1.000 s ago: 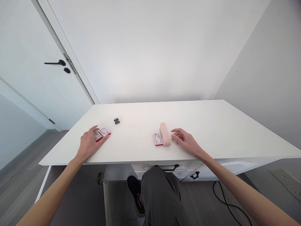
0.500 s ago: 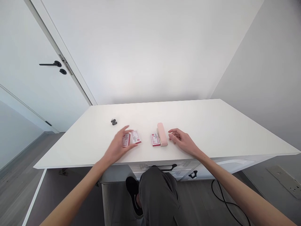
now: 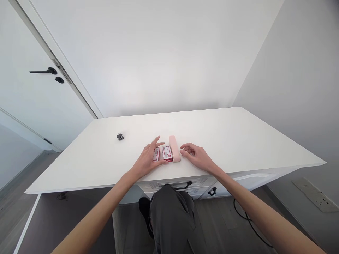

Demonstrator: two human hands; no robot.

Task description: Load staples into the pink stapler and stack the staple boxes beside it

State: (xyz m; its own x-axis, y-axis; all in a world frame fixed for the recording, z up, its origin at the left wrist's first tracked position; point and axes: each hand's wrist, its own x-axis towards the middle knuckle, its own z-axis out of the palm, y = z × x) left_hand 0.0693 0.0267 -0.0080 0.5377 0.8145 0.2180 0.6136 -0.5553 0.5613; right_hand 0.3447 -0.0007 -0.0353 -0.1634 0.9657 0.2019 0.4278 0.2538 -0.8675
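Note:
My left hand [image 3: 148, 157] curves around two small red-and-white boxes, thumb along their front and fingers at the back. The left box [image 3: 156, 154] is partly hidden inside the hand. The right box [image 3: 167, 153] lies close against the left side of a pink stapler [image 3: 174, 149]; whether another box lies beneath it I cannot tell. Just right of the stapler, my right hand [image 3: 194, 155] rests on the white tabletop [image 3: 225, 141], fingers loosely curled and apart, holding nothing.
Small black clips [image 3: 120, 137] lie at the back left of the tabletop. A wall stands behind it and another to the right. Drawer handles [image 3: 182, 186] are below the front edge, above my knee [image 3: 172, 211]. A black cable [image 3: 247, 218] lies on the floor.
My left hand has moved right with the two boxes, up to the stapler. The separate box beside the stapler no longer shows on its own. My right hand keeps its place by the stapler.

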